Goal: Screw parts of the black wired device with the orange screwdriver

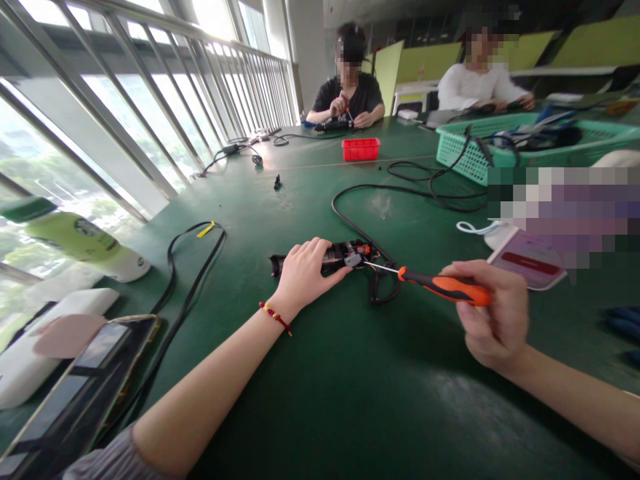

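Observation:
My left hand is wrapped over a black corded device lying on the green table, with the thumb along its near side. The device's right end is exposed, showing a grey part and small orange and red pieces. My palm and fingers hide its middle. In my right hand is an orange-and-black screwdriver, gripped by the handle. Its thin metal shaft points left, and the tip reaches the device's exposed end; whether it sits in a screw cannot be made out. A black loop-shaped part lies just below that end.
A green basket of tools and cables stands back right, a red tray further back. Black cable curves behind the device. Phones, a bottle and a strap flank my arms. Two people sit across.

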`<state>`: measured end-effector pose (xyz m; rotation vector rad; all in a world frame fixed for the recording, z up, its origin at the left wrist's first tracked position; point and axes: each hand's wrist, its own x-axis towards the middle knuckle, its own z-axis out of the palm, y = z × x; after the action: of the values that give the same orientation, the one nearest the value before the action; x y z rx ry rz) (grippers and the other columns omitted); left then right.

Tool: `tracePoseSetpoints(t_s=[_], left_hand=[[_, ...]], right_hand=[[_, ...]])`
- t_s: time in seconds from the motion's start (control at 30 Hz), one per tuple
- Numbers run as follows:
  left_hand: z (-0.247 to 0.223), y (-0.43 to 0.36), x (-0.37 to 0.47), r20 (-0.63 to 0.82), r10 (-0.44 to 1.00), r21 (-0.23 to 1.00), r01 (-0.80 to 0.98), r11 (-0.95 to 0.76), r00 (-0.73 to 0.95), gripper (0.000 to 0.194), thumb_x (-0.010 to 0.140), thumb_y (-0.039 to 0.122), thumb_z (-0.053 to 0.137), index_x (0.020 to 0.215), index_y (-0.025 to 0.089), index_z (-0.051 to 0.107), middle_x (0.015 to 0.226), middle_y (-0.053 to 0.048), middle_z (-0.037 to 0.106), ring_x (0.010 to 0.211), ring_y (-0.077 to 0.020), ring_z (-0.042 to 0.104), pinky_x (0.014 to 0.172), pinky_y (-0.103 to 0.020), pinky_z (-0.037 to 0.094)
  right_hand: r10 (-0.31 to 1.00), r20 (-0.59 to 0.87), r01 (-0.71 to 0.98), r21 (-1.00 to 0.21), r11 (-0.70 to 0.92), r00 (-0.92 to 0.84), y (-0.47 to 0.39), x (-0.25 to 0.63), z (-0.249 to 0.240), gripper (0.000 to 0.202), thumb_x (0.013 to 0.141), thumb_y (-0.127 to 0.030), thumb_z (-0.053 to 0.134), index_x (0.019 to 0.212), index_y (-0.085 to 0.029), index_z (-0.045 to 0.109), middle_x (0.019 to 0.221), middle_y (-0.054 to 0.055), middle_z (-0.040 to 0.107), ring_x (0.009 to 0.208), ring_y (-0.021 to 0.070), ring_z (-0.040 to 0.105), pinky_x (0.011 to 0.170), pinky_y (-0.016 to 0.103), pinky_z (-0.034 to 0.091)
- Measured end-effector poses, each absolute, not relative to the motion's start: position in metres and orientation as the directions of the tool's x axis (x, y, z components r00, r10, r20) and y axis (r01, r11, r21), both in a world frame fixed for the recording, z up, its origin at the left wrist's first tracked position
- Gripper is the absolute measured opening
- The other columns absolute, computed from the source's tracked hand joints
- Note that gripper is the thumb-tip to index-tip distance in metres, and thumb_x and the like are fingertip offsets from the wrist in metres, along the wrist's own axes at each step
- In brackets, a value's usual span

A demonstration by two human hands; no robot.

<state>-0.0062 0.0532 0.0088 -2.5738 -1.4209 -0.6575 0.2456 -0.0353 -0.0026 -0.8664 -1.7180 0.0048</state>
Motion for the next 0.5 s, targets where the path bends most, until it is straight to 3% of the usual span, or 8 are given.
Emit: tracePoseSetpoints(t_s=[0.2,0.4,0.5], left_hand=[[0.0082,0.0542,-0.0059,0.432,0.774,0.090,0.832,-0.547,0.462,0.043,0.081,0.058,0.046,0.099,0.018,0.051,0.092,-0.004,0.062,0.086,-0.0211,0.058,0.074,-0.033,0.041],[0.0090,0.0540,-0.0052,0.431,0.774,0.096,0.829,-0.550,0.464,0.042,0.081,0.057,0.046,0.098,0.018,0.051,0.093,-0.004,0.062,0.086,-0.0213,0.059,0.074,-0.033,0.041],[0.0086,0.0541,-0.0055,0.433,0.773,0.096,0.829,-0.550,0.463,0.042,0.081,0.056,0.047,0.098,0.019,0.051,0.093,-0.005,0.062,0.086,-0.0212,0.059,0.075,-0.033,0.041]], right_hand=[[0.500,0.841,0.537,-0.331,0.776,-0.206,-0.0350,0.2495,-0.0020,0.041,0.077,-0.016,0.053,0.117,-0.022,0.053,0.089,0.007,0.059,0.089,0.0217,0.055,0.066,0.034,0.050],[0.537,0.837,0.523,-0.414,0.745,-0.104,-0.0360,0.2459,0.0009,0.038,0.075,-0.015,0.052,0.112,-0.023,0.055,0.091,0.007,0.059,0.082,0.0198,0.057,0.069,0.037,0.050],[0.503,0.854,0.523,-0.369,0.768,-0.136,-0.0354,0.2465,-0.0005,0.040,0.075,-0.014,0.053,0.114,-0.021,0.053,0.092,0.007,0.059,0.088,0.0213,0.056,0.071,0.038,0.050]])
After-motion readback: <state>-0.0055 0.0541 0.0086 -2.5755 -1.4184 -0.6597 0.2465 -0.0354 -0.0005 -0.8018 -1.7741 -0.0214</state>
